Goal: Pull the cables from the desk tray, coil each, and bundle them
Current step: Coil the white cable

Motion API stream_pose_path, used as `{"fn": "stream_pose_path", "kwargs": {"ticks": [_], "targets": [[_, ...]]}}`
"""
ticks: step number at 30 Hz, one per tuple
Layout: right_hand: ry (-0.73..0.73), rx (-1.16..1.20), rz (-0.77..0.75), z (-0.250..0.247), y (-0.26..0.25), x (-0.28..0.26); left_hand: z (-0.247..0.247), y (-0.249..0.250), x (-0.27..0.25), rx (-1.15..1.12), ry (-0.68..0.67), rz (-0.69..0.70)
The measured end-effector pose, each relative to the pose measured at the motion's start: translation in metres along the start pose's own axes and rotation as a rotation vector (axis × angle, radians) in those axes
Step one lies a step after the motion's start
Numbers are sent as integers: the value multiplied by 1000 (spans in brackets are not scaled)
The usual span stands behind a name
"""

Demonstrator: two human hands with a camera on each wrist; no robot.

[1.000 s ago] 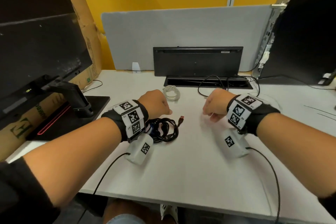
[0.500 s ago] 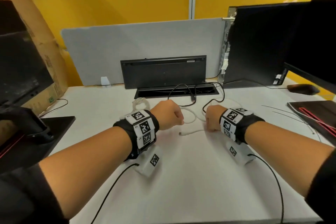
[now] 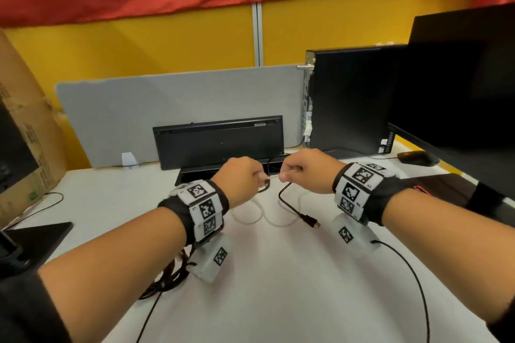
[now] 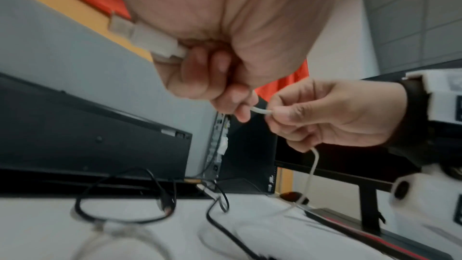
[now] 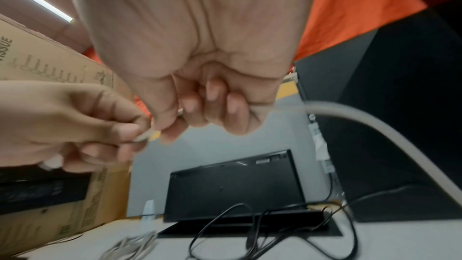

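Both hands are raised above the desk in front of the open desk tray (image 3: 195, 173). A white cable (image 4: 261, 110) runs between them. My left hand (image 3: 262, 177) pinches it, and the white plug (image 4: 147, 37) sticks out of that fist. My right hand (image 3: 284, 175) pinches the same cable a finger's width away. The rest of the white cable hangs from the right fist (image 5: 375, 126) and loops on the desk (image 3: 260, 218). A black cable (image 3: 288, 205) with a USB plug lies under the hands and runs out of the tray.
The tray's black lid (image 3: 220, 142) stands upright behind the hands. A coiled dark cable (image 3: 167, 277) lies under my left forearm. A black PC case (image 3: 351, 97) and monitor (image 3: 459, 78) stand at the right. A cardboard box (image 3: 25, 133) stands at the left.
Both hands have lifted off the desk and come closer together, raising the white cable between them. The head view has tilted upward.
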State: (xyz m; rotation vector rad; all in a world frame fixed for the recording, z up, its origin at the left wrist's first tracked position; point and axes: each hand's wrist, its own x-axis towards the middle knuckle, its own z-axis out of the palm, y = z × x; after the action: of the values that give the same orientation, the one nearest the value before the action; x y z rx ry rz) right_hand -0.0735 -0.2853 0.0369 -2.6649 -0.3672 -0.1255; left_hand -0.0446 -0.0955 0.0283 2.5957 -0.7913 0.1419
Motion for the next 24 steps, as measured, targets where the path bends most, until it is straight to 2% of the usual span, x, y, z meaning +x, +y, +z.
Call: {"fn": "stream_pose_path", "kwargs": {"ticks": [5, 9, 14, 20, 24], "targets": [[139, 66, -10, -26, 10, 3, -48, -25, -1, 288, 114, -31], [214, 89, 15, -39, 20, 2, -81, -61, -8, 455, 168, -153], [272, 12, 63, -46, 27, 6, -110, -98, -23, 580, 228, -315], [360, -87, 109, -57, 21, 12, -126, -121, -41, 653, 236, -436], [476, -62, 117, -60, 14, 15, -127, -122, -42, 565, 267, -490]]}}
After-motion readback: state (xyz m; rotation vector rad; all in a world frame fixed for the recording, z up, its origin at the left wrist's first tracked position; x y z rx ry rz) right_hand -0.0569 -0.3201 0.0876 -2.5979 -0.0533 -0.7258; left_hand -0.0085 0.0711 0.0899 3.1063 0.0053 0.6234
